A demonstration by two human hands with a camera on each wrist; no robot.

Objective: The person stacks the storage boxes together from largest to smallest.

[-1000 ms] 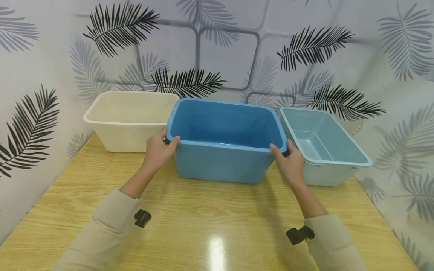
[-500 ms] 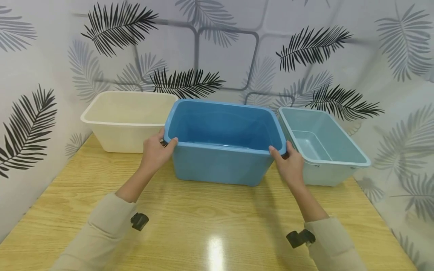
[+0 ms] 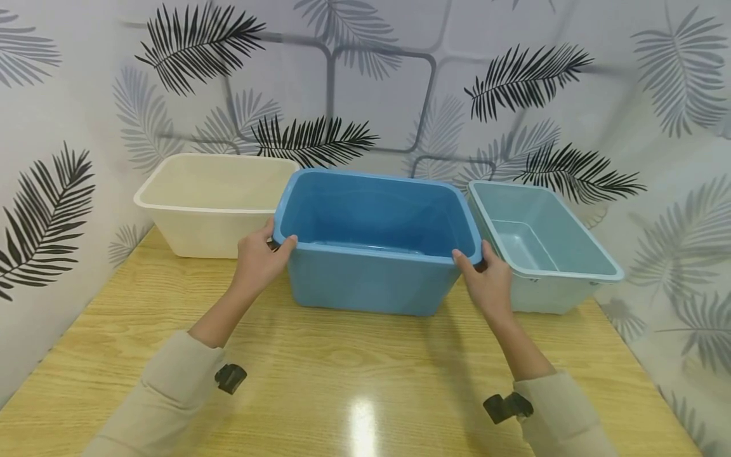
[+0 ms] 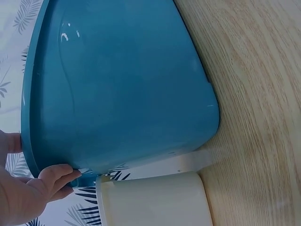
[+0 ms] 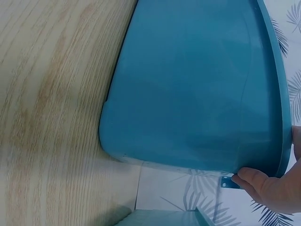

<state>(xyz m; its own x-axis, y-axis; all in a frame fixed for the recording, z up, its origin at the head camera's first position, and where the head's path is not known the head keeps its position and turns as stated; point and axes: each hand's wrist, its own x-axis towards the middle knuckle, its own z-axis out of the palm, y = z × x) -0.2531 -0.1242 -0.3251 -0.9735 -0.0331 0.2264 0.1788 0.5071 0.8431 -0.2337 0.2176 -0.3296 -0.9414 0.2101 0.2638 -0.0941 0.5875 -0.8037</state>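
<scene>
A deep blue plastic bin (image 3: 365, 282) stands in the middle of the head view, its inside bare. My left hand (image 3: 257, 260) grips its near left rim corner, thumb over the edge and fingers curled beneath. At the near right corner my right hand (image 3: 490, 279) holds the rim the same way. The left wrist view shows the left fingers (image 4: 59, 179) tucked under the rim. Likewise, the right fingers (image 5: 254, 180) hook under it in the right wrist view.
A cream bin (image 3: 200, 231) stands behind the left hand, close to the blue one. A pale blue-green bin (image 3: 551, 293) sits at the right, near the right hand. All are on a wood-grain table (image 3: 320, 381), with a leaf-patterned wall covering (image 3: 382, 82) behind.
The blue bin has come slightly nearer and a little to the left, with both hands still gripping its rim. The cream and pale blue-green bins keep their places.
</scene>
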